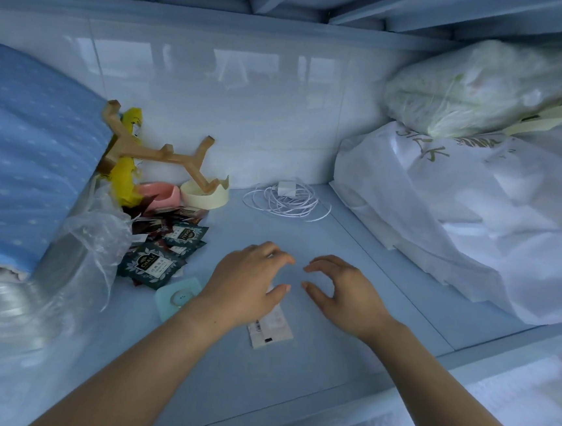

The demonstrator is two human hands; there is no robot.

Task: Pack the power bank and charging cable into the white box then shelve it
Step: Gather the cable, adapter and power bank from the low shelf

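coiled loosely near the back edge of the shelf (371, 254), close to the tiled wall: the white charging cable (284, 203), with a small white plug block resting on the coil. light and limp by the look of it, likely to spill out of its loops if lifted by a single strand; better to gather the whole coil at once, or pinch across several loops beside the plug.

flat on the shelf nearer the front edge, partly hidden under the left grip (246, 277): what seems to be the white box (271, 331), thin, with a barcode label. probably light card, easy to dent and smooth enough to slide; best taken by its long edges, thumb on one side and fingers on the other.

no power bank in sight; inside the box or hidden elsewhere, cannot tell.

left grip hovering with fingers half curled and spread, holding nothing. right grip (344, 293) facing it, thumb and fingers arched apart, likewise holding nothing; fingertips of the two near each other, not touching.

tea sachets (156, 259) scattered toward the left side of the shelf.
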